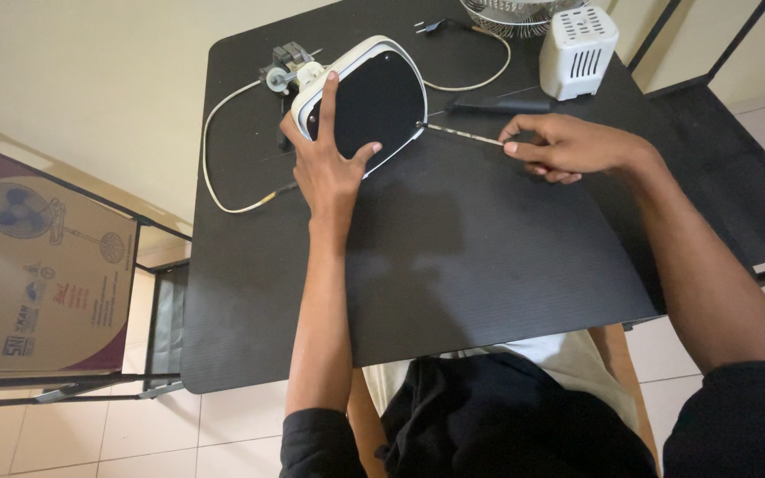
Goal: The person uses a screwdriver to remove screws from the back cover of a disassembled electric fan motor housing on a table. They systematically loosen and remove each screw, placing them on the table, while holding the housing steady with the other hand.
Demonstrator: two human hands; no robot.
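My left hand (328, 159) lies spread on a white oval fan base with a black underside (374, 93), tilted on the black table (453, 265). My right hand (568, 144) pinches the end of a thin screwdriver shaft (464, 134) whose tip reaches the base's right edge. A small grey motor (285, 66) sits just behind the base, at its upper left, with a white cord (214, 173) looping off to the left.
A white vented housing (578, 51) stands at the back right beside a wire fan grille (511, 16). A dark handle-like tool (498, 104) and a plug (431, 26) lie behind. A cardboard fan box (33, 274) sits on a rack at left.
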